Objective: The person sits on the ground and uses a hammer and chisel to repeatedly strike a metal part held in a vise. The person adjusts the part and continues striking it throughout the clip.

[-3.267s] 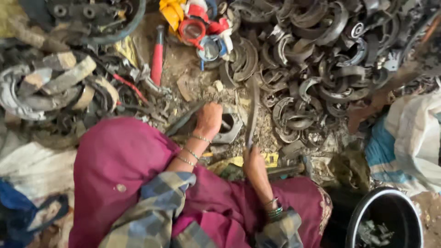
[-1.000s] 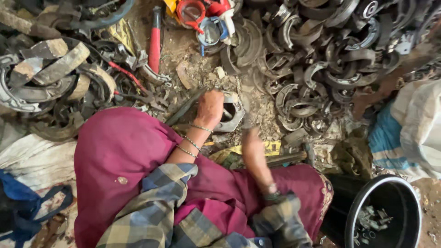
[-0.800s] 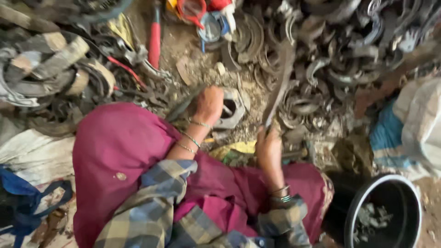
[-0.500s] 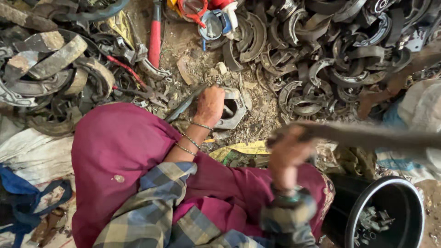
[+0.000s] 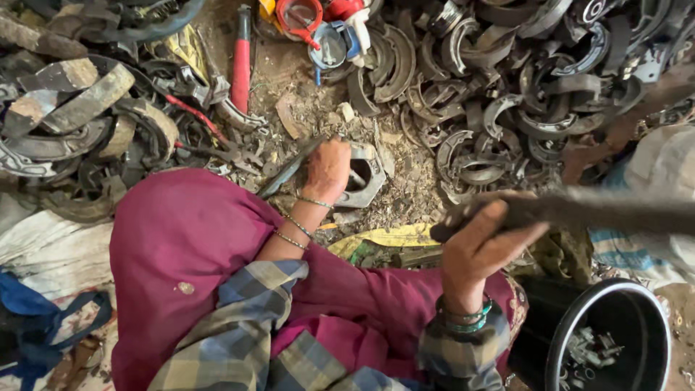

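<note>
My left hand [image 5: 327, 168] presses down on a flat metal plate [image 5: 365, 177] with a hole, lying on the dirt, and grips a dark metal bar [image 5: 288, 170] slanting toward my knee. My right hand [image 5: 478, 246] is raised above my lap, shut on a long dark metal rod [image 5: 579, 211] that runs out to the right and is blurred. Bangles ring both wrists. My legs are covered by magenta cloth [image 5: 181, 253].
Heaps of curved, worn brake shoes [image 5: 499, 87] fill the upper right and the left [image 5: 79, 116]. A red-handled tool [image 5: 240, 61] and a red and blue power tool [image 5: 326, 25] lie at the top. A black bucket [image 5: 608, 340] with small metal parts stands lower right.
My right hand has swung the rod up from pointing at the plate to lying level toward the right. My left hand has stayed on the plate.
</note>
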